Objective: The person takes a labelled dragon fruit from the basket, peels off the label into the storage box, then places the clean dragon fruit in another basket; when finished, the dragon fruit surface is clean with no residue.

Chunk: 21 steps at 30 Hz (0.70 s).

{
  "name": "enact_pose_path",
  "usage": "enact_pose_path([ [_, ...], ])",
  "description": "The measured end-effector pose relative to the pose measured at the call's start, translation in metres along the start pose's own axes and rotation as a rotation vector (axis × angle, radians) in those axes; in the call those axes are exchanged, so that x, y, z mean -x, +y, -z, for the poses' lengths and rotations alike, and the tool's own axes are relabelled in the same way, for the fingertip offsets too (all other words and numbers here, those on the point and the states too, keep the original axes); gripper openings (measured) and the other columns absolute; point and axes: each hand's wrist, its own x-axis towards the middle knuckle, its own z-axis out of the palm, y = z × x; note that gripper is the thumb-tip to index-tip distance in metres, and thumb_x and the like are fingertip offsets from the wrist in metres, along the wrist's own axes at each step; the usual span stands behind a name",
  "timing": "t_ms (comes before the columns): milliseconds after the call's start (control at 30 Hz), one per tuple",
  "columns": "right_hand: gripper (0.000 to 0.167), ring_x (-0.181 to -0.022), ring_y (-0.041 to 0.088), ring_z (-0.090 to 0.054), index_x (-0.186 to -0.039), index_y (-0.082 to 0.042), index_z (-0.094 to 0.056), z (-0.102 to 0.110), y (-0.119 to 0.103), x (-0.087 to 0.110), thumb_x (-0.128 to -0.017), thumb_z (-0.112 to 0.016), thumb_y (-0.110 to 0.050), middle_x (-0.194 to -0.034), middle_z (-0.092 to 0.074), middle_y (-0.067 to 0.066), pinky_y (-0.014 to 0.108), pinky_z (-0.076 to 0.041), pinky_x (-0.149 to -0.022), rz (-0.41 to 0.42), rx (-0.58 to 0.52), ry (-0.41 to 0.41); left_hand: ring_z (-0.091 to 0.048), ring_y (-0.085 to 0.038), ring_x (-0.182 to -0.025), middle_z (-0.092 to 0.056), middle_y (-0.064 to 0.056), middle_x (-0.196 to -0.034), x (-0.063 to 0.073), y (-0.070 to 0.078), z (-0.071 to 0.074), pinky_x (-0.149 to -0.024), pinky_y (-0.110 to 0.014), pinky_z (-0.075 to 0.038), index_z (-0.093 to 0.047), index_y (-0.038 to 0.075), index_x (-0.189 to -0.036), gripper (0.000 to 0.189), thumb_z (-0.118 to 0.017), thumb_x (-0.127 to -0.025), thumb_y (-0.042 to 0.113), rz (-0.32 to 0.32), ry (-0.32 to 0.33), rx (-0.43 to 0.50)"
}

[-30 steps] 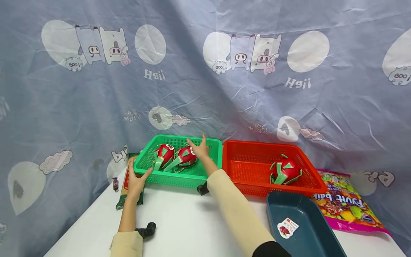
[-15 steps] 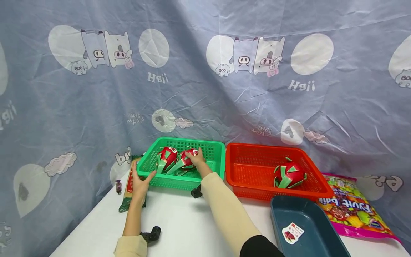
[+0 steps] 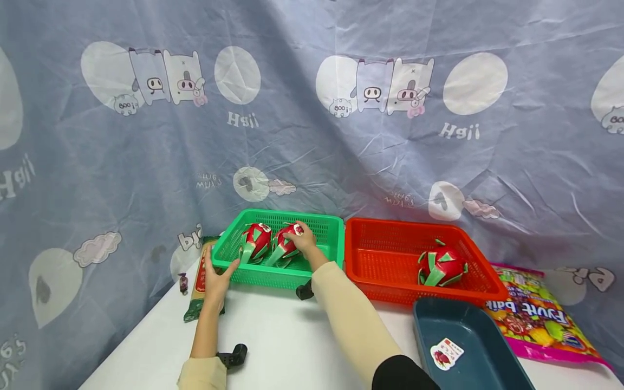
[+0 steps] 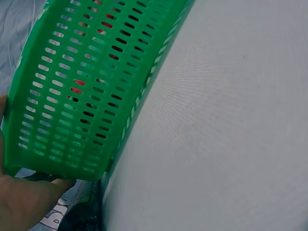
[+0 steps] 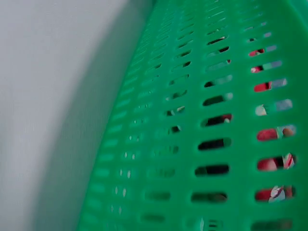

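Observation:
Two red dragon fruits with green leafy scales lie in a green plastic basket (image 3: 268,278). My right hand (image 3: 304,242) reaches in over the front rim and grips the right-hand dragon fruit (image 3: 284,245), fingers on its top beside a round sticker. The left dragon fruit (image 3: 256,240) lies next to it, untouched. At the basket's front left corner, my left hand (image 3: 216,279) holds the rim, thumb along the front and fingers up the side. In the right wrist view the perforated basket wall (image 5: 183,139) hides my hand; bits of red show through the slots.
A red basket (image 3: 380,284) with one dragon fruit (image 3: 442,264) stands right of the green one. In front of it are a dark blue tray (image 3: 468,346) with a sticker and a colourful fruit bag (image 3: 546,319). A green-and-tan packet (image 3: 197,298) and a wrapped candy (image 3: 183,283) lie at left.
My right hand has come down and left from above the basket onto the right dragon fruit, whose pale stem end has swung to point more toward me. The left hand stays at the corner.

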Motion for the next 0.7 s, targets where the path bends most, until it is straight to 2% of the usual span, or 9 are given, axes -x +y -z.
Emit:
enact_pose_path([
  [100, 0.067, -0.111, 0.031, -0.041, -0.134, -0.019, -0.051, 0.007, -0.012, 0.001, -0.073, -0.079, -0.022, -0.123, -0.049, 0.016, 0.038, -0.045, -0.086, 0.071, 0.069, 0.059, -0.009, -0.027, -0.137, -0.006, -0.004, -0.152, 0.000, -0.001, 0.000, -0.108, -0.048, -0.015, -0.004, 0.036, -0.148, 0.095, -0.072, -0.081, 0.032, -0.003, -0.002, 0.009],
  [167, 0.067, -0.111, 0.030, -0.039, -0.133, -0.022, -0.052, 0.017, -0.028, 0.004, -0.072, -0.079, -0.023, -0.123, -0.049, 0.016, 0.038, -0.043, -0.088, 0.116, 0.087, 0.084, -0.012, -0.028, -0.137, -0.008, -0.005, -0.152, -0.001, -0.001, 0.000, -0.108, -0.047, -0.017, -0.005, 0.037, -0.147, 0.094, -0.071, -0.081, 0.031, -0.013, -0.001, 0.014],
  [267, 0.067, -0.111, 0.026, -0.037, -0.134, -0.027, -0.050, 0.038, -0.061, 0.013, -0.073, -0.079, -0.028, -0.124, -0.047, 0.014, 0.037, -0.040, -0.088, 0.211, 0.134, 0.085, -0.015, -0.029, -0.136, -0.009, -0.007, -0.152, -0.004, -0.001, 0.000, -0.107, -0.047, -0.020, -0.005, 0.038, -0.147, 0.092, -0.070, -0.082, 0.031, -0.022, -0.007, 0.021],
  [333, 0.066, -0.109, 0.024, -0.037, -0.134, -0.029, -0.050, 0.056, -0.084, 0.027, -0.074, -0.078, -0.031, -0.122, -0.049, 0.012, 0.035, -0.041, -0.086, 0.289, 0.162, 0.061, -0.013, -0.029, -0.136, -0.008, -0.006, -0.152, -0.005, -0.001, 0.001, -0.107, -0.046, -0.019, -0.005, 0.039, -0.147, 0.092, -0.070, -0.082, 0.032, -0.018, -0.008, 0.007],
  [433, 0.063, -0.103, 0.021, -0.045, -0.133, -0.033, -0.050, 0.085, -0.109, 0.063, -0.076, -0.077, -0.031, -0.116, -0.053, 0.009, 0.032, -0.046, -0.081, 0.382, 0.148, -0.017, -0.011, -0.028, -0.137, -0.007, -0.004, -0.152, -0.004, -0.002, 0.001, -0.107, -0.047, -0.018, -0.004, 0.040, -0.146, 0.092, -0.070, -0.082, 0.034, 0.016, -0.018, -0.019],
  [533, 0.061, -0.098, 0.019, -0.051, -0.131, -0.038, -0.051, 0.111, -0.125, 0.109, -0.075, -0.077, -0.033, -0.112, -0.054, 0.005, 0.031, -0.051, -0.075, 0.429, 0.119, -0.099, -0.011, -0.028, -0.137, -0.007, -0.004, -0.152, -0.005, -0.001, 0.001, -0.108, -0.047, -0.018, -0.003, 0.040, -0.146, 0.092, -0.069, -0.083, 0.034, 0.031, -0.024, -0.036],
  [600, 0.061, -0.100, 0.019, -0.050, -0.130, -0.041, -0.050, 0.126, -0.128, 0.141, -0.075, -0.077, -0.036, -0.112, -0.051, 0.004, 0.032, -0.051, -0.075, 0.434, 0.137, -0.137, -0.012, -0.028, -0.137, -0.008, -0.005, -0.152, -0.006, 0.001, 0.000, -0.108, -0.046, -0.018, -0.003, 0.039, -0.147, 0.091, -0.068, -0.083, 0.034, 0.032, -0.020, -0.041],
  [700, 0.063, -0.107, 0.020, -0.043, -0.130, -0.042, -0.048, 0.143, -0.118, 0.189, -0.074, -0.076, -0.039, -0.115, -0.047, 0.005, 0.033, -0.051, -0.076, 0.423, 0.211, -0.168, -0.015, -0.029, -0.136, -0.010, -0.006, -0.152, -0.006, 0.002, -0.001, -0.108, -0.044, -0.019, -0.004, 0.037, -0.147, 0.089, -0.067, -0.084, 0.034, 0.033, -0.015, -0.034],
])
